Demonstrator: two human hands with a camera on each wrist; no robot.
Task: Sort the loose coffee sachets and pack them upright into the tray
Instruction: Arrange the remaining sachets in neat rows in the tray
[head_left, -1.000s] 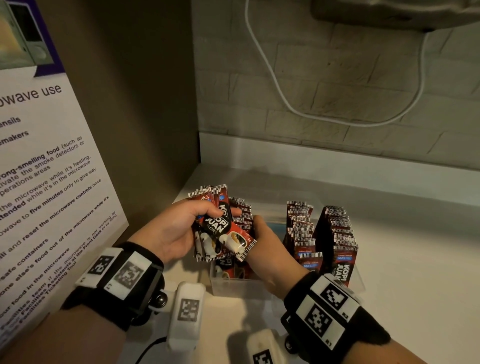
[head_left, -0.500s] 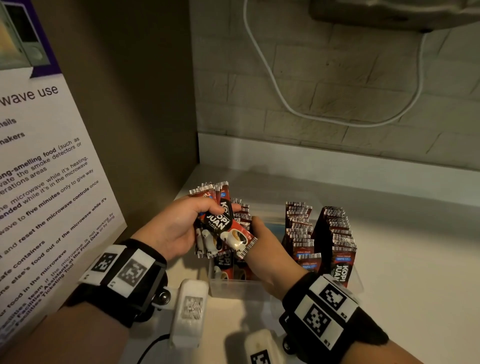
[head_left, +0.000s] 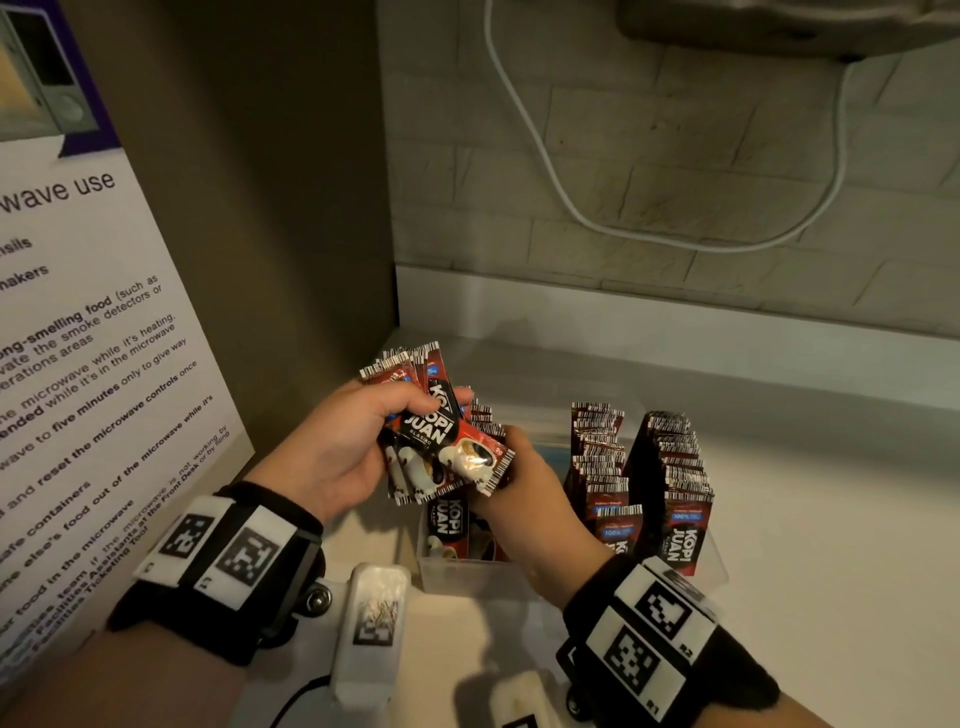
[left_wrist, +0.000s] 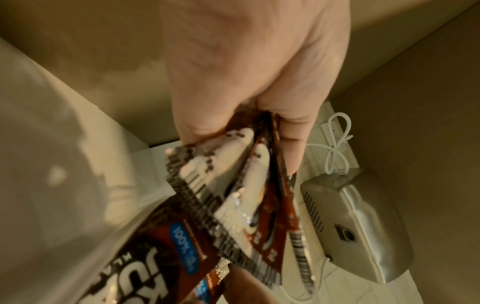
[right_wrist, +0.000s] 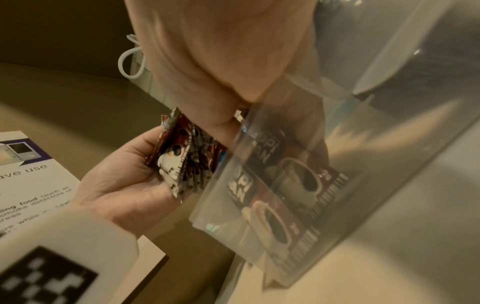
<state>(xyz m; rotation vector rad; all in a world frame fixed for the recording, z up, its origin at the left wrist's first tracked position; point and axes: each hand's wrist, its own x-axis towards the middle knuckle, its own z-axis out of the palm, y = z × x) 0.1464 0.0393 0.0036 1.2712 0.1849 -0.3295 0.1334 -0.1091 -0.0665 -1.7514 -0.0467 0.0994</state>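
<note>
Left hand (head_left: 332, 447) grips a fan of sachets (head_left: 441, 447), right hand (head_left: 524, 499) pinches its edge; I judge the tray (head_left: 467, 577) mostly packed, this handful left.

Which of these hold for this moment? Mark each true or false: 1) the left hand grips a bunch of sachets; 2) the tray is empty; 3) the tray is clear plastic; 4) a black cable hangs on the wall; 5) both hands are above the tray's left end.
1) True: the left hand grips a bunch of sachets.
2) False: the tray already holds upright rows of sachets.
3) True.
4) False: the cable is white.
5) True: the right hand is there too.
</note>
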